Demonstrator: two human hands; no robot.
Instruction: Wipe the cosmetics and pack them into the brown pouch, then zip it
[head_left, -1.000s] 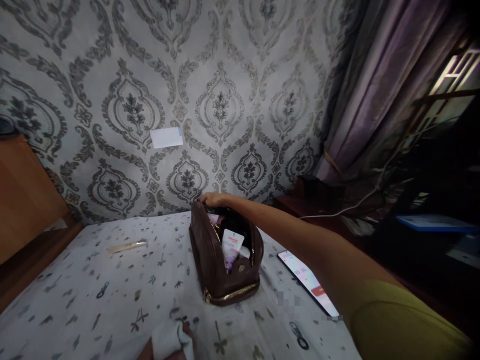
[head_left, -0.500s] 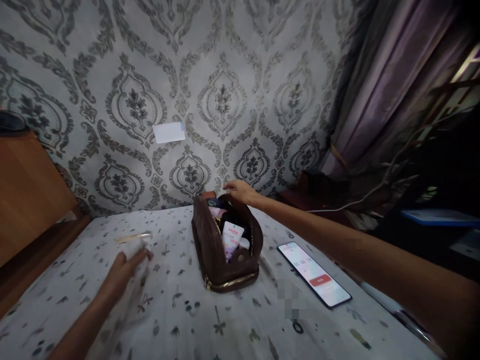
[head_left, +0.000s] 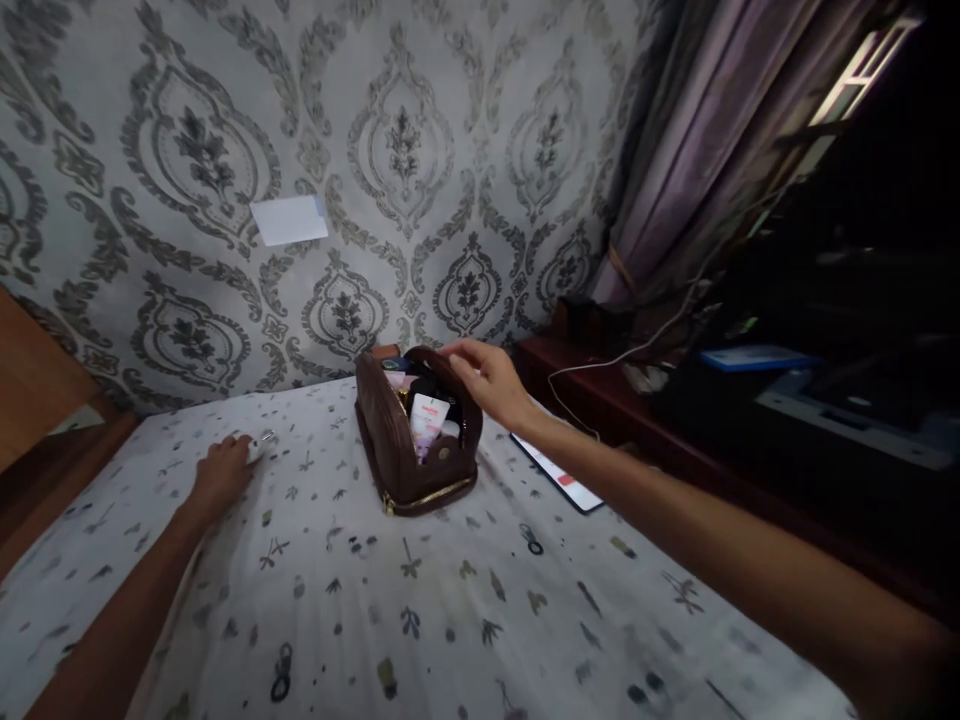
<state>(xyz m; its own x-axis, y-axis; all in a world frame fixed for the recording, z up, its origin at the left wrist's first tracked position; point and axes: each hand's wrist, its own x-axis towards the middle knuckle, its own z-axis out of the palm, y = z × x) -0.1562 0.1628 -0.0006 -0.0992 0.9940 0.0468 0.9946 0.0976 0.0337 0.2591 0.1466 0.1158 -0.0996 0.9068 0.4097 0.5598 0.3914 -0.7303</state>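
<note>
A brown zip-up cosmetic bag point(head_left: 390, 440) stands unzipped on the patterned cloth. Inside it a white and purple squeeze tube point(head_left: 427, 420) leans upright among several partly hidden items. My right hand point(head_left: 491, 382) grips the raised right edge of the opening, thumb and fingers pinched on the flap. Off to the left, my left hand point(head_left: 225, 468) rests on the cloth with curled fingers around a slim item with a clear shiny end point(head_left: 262, 441); most of that item is covered by the hand.
A phone point(head_left: 570, 485) with a lit screen lies right of the bag, partly behind my right forearm. Wooden furniture point(head_left: 52, 400) borders the left side. At the right are a white cable point(head_left: 637, 360) and a blue-edged flat object point(head_left: 757, 357). A patterned wall point(head_left: 405, 180) rises behind.
My left hand has come down onto the slim item on the cloth and closed around it. My right hand keeps to the bag's flap. The whole view has shifted.
</note>
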